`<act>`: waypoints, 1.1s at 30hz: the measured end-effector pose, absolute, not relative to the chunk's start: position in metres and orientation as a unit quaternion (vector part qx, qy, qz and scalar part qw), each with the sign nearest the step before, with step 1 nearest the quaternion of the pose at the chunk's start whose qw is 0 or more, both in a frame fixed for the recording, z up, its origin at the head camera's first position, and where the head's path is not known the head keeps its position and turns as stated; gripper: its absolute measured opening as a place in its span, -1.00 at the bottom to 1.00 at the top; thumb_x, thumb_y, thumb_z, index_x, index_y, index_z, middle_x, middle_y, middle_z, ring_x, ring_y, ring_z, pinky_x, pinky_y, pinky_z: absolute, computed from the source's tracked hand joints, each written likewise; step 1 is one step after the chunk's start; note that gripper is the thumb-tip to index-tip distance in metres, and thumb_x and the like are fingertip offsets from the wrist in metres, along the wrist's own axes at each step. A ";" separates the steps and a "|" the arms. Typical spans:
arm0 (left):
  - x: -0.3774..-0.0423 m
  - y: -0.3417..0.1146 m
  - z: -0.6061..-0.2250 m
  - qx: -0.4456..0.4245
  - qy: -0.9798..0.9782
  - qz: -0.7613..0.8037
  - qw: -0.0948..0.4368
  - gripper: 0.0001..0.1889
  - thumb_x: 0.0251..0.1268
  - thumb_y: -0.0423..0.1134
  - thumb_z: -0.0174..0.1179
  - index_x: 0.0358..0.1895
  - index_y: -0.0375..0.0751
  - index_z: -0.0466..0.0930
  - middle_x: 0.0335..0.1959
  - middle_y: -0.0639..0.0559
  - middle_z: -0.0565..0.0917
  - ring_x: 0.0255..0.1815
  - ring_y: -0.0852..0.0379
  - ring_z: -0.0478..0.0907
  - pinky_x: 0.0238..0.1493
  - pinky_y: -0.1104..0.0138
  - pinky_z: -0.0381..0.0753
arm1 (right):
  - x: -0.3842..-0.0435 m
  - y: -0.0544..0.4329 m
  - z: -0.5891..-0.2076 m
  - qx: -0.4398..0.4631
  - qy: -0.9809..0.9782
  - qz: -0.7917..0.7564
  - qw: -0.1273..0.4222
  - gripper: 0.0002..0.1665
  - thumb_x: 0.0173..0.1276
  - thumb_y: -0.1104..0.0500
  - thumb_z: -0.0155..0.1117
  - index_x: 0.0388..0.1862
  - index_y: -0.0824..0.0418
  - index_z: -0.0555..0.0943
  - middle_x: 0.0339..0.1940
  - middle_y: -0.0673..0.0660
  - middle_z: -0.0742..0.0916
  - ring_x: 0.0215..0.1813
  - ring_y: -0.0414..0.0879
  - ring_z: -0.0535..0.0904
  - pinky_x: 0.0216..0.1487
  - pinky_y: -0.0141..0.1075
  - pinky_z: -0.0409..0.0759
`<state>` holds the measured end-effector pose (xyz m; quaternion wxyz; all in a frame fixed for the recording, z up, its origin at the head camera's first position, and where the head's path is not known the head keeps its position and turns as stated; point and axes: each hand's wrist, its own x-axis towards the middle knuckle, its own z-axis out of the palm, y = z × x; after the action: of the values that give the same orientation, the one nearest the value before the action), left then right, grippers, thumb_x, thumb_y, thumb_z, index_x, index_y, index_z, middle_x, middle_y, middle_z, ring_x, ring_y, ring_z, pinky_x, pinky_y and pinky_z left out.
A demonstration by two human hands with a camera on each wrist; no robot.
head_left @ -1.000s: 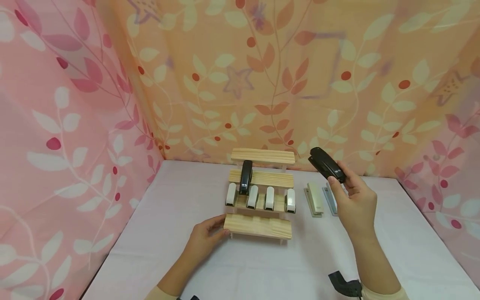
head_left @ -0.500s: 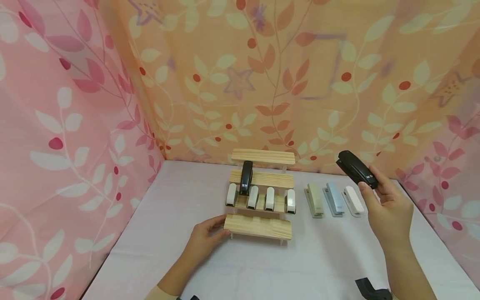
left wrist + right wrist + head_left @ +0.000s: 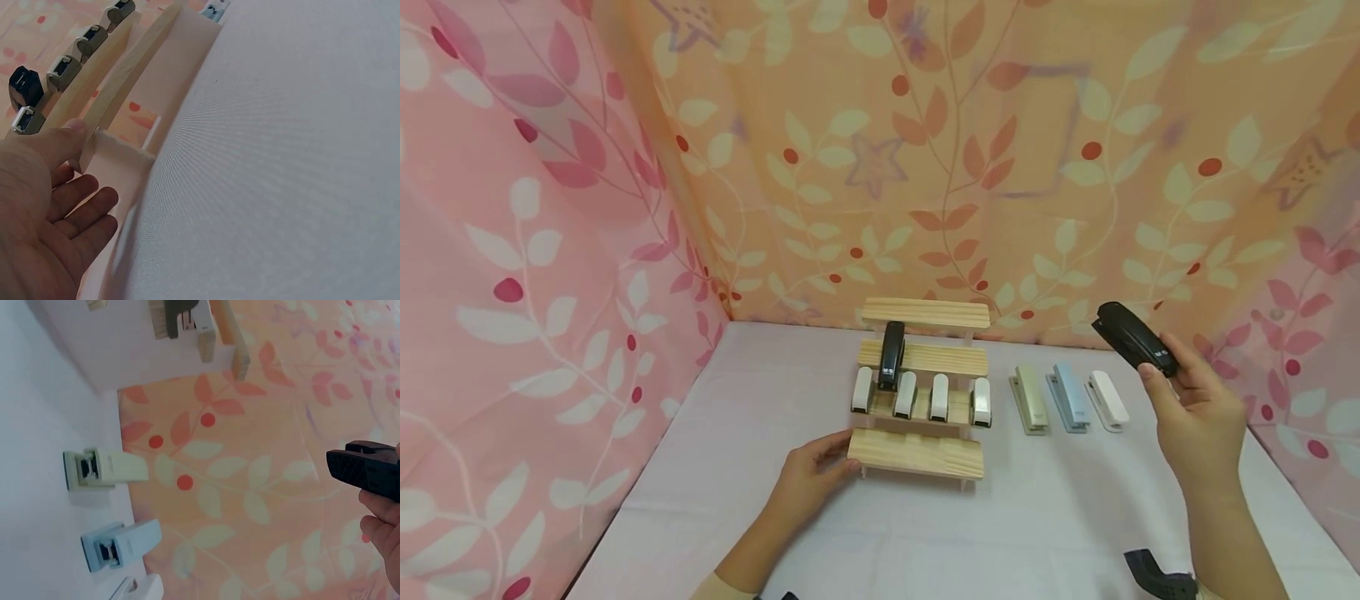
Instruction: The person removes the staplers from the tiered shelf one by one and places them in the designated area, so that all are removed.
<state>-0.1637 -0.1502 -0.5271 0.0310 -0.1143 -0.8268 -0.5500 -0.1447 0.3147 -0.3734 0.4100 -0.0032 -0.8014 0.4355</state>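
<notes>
My right hand (image 3: 1202, 417) grips a black stapler (image 3: 1137, 340), held up over the right side of the table and tilted; the right wrist view shows the black stapler (image 3: 369, 467) at its right edge. With thumb and forefinger, my left hand (image 3: 811, 479) holds the left end of the lowest board of a stepped wooden display rack (image 3: 916, 452). In the left wrist view the left hand's (image 3: 56, 206) other fingers hang loosely below that board. Several white staplers (image 3: 940, 397) stand in a row on the second board, and another black stapler (image 3: 892, 357) rests higher up behind them.
Right of the rack, a pale green stapler (image 3: 1030, 400), a light blue stapler (image 3: 1067, 398) and a white stapler (image 3: 1107, 402) lie side by side on the white-covered table (image 3: 760, 375). Patterned orange cloth (image 3: 820, 192) hangs behind, pink cloth (image 3: 535, 333) at the left.
My right hand has moved right with the black stapler, away from the rack, uncovering the light blue and white staplers. The left hand stays at the rack.
</notes>
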 end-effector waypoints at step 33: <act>-0.163 -0.150 -0.526 -0.116 -0.829 -0.545 0.036 -0.44 0.15 -0.05 0.52 0.25 -0.02 0.66 0.09 0.17 0.75 0.14 0.18 0.69 0.30 0.21 0.63 | -0.177 0.408 -0.437 -0.225 -0.747 0.559 0.281 -0.39 0.49 0.18 0.31 0.46 -0.16 0.49 0.49 0.10 0.52 0.39 -0.26 0.53 0.02 -0.75 0.46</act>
<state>-0.1627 -0.1497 -0.5265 0.0364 -0.1156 -0.8295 -0.5452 -0.1771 0.4078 -0.4366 0.2809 -0.2248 -0.7469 0.5592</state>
